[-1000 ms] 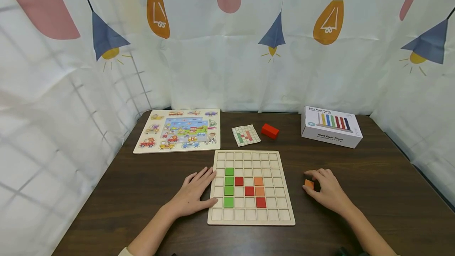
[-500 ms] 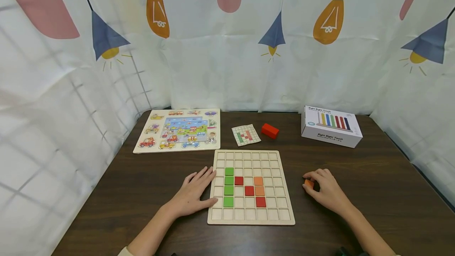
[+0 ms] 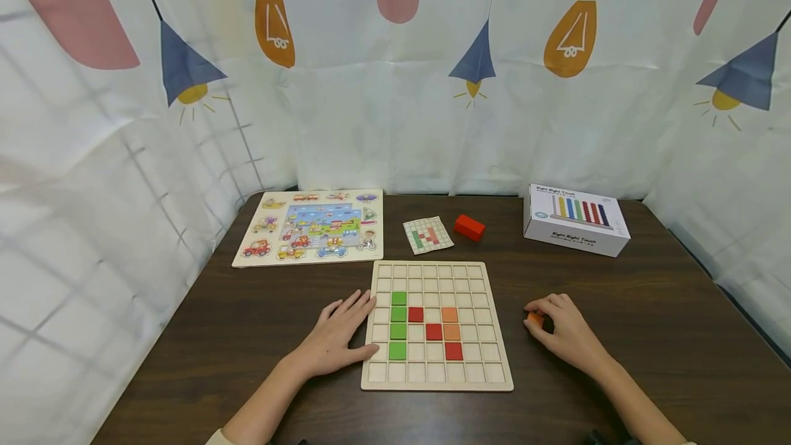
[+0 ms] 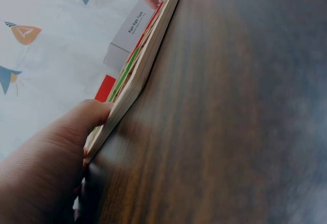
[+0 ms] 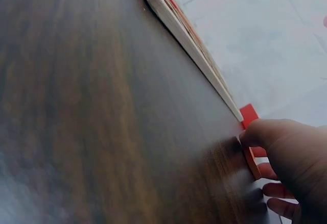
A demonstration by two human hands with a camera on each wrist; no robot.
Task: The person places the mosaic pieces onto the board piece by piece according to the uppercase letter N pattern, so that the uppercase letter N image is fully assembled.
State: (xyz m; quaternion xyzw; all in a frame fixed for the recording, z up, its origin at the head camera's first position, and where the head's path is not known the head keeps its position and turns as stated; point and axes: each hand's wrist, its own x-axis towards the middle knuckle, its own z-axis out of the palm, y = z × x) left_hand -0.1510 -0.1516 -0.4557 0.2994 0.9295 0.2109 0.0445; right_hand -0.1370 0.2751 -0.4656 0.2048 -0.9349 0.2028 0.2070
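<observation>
A wooden grid board (image 3: 417, 373) lies in the middle of the table, with several green tiles (image 3: 398, 314), three red tiles (image 3: 433, 332) and two orange tiles (image 3: 451, 332) in its cells. My left hand (image 3: 334, 338) rests at the board's left edge, fingers extended and thumb over the rim, which the left wrist view also shows. To the right of the board, my right hand (image 3: 567, 334) pinches an orange tile (image 3: 535, 320) between thumb and fingers, low at the tabletop. In the right wrist view the orange tile (image 5: 251, 164) is partly hidden by the thumb.
Behind the board lie a small pattern card (image 3: 428, 235) and a red block (image 3: 469, 228). A vehicle picture puzzle (image 3: 309, 229) is at the back left. The white printed box (image 3: 577, 220) stands at the back right. A patterned curtain (image 3: 395, 122) hangs beyond the table.
My right hand has shifted slightly left with the orange tile, and its fingers now cover more of it. The left hand and the board have stayed put.
</observation>
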